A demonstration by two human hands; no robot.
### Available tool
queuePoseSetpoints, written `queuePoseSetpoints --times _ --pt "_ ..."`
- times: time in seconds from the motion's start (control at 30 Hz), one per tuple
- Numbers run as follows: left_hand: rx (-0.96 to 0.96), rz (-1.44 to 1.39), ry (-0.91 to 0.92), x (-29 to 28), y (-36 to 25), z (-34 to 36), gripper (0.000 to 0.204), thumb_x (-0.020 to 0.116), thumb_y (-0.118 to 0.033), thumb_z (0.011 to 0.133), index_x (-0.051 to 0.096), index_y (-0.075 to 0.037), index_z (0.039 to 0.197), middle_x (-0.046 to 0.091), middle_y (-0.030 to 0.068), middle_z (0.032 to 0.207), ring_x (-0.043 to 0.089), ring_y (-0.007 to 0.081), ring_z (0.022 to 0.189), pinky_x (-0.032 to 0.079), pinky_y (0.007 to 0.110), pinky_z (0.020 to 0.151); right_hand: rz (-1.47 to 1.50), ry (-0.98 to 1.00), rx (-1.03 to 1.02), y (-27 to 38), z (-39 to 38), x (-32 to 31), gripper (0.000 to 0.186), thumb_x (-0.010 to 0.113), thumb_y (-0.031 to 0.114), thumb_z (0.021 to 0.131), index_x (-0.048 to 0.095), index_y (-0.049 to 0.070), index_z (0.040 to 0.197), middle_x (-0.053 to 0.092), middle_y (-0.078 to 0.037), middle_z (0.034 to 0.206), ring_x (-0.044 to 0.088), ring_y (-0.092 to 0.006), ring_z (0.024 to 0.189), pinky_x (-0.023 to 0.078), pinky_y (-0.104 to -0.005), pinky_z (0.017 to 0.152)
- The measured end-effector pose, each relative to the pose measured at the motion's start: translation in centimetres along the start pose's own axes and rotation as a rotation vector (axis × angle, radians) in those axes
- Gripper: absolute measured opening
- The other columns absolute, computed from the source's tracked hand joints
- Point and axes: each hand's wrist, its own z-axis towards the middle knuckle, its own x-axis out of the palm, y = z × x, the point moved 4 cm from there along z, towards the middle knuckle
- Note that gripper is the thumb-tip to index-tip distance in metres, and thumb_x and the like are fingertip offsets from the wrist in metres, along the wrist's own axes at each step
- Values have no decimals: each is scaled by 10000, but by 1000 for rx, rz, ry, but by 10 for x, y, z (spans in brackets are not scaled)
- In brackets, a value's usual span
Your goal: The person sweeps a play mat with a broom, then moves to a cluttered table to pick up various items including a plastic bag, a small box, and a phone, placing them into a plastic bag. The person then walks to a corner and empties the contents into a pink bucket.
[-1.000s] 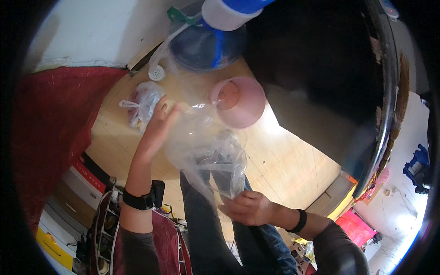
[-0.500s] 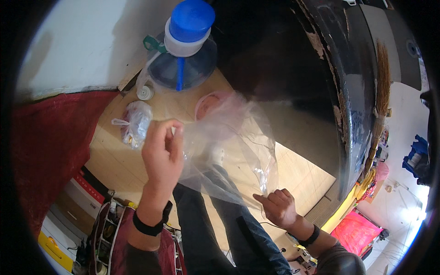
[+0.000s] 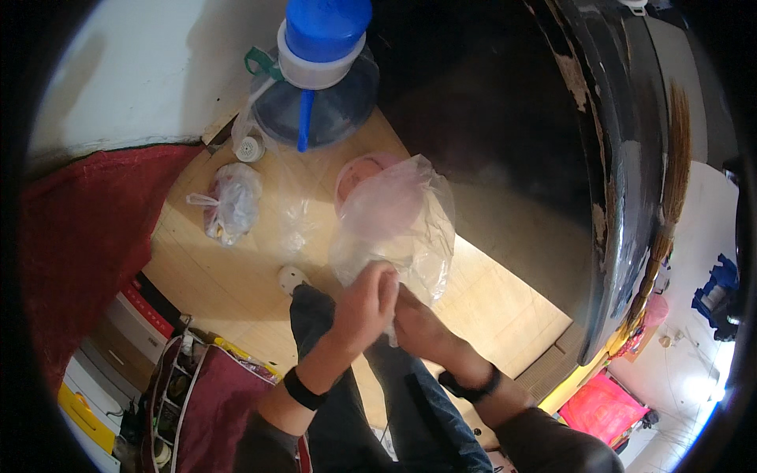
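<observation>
A clear plastic bag (image 3: 402, 205) puffs out beyond my hands, its gathered mouth held between them. My left hand (image 3: 367, 307) is closed on the gathered plastic. Right beside it, my right hand (image 3: 419, 325) is closed too, pressed against the same bunched part; its fingertips are partly hidden. Through the bag's far side shows a round pink basin (image 3: 355, 175) on the floor. A small tied bag of mixed bits (image 3: 234, 206) lies to the left, and more thin clear plastic (image 3: 296, 225) sits between it and the basin.
A large water bottle (image 3: 315, 118) with a blue pump (image 3: 327, 30) stands at the back. Near it lies a white cap (image 3: 250, 148). Red cloth (image 3: 95, 213) hangs at left, a maroon organiser (image 3: 221, 394) below. A dark panel (image 3: 473, 102) and a broom (image 3: 676, 158) are at right.
My hands were apart, spreading the bag wide. Now they have come together at its mouth, the right moving left and up, and the bag has gathered into a puffed shape.
</observation>
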Motion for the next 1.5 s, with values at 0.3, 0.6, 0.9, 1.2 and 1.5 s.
queuePoseSetpoints --times 0.3,0.6,0.9,1.2,1.5 --pt "98 261 -99 -12 13 8 199 745 -293 939 648 -123 911 654 89 734 670 310 642 521 396 548 401 -52 140 -50 33 43 266 643 177 949 660 -1 1146 717 -235 1014 693 -407 1002 547 -479 816" --pt "-222 -270 180 -9 16 -3 92 688 -139 993 664 -50 991 506 -20 638 484 100 564 376 244 532 290 -876 307 -152 96 41 785 736 255 932 328 6 1554 411 -205 1524 389 -392 1389 273 -453 1208" --pt "-525 -684 -46 -17 121 -22 357 500 -207 1105 639 -8 1367 613 -52 986 450 37 834 393 201 778 -544 109 473 -274 230 94 892 653 568 898 327 140 1609 354 -233 1613 287 -478 1495 213 -575 1225" --pt "-371 -326 -88 27 211 4 277 585 -190 1060 709 -40 1257 711 103 1033 655 157 943 510 303 824 -639 370 519 -410 308 149 722 552 456 983 343 130 1593 396 -171 1583 377 -344 1450 291 -493 1195" --pt "-329 -132 -506 -11 219 81 114 651 -68 975 682 -14 1070 638 95 1094 623 202 899 499 310 802 -656 -6 86 -220 190 49 753 655 304 955 310 110 1596 505 -229 1479 509 -387 1347 365 -535 1136"
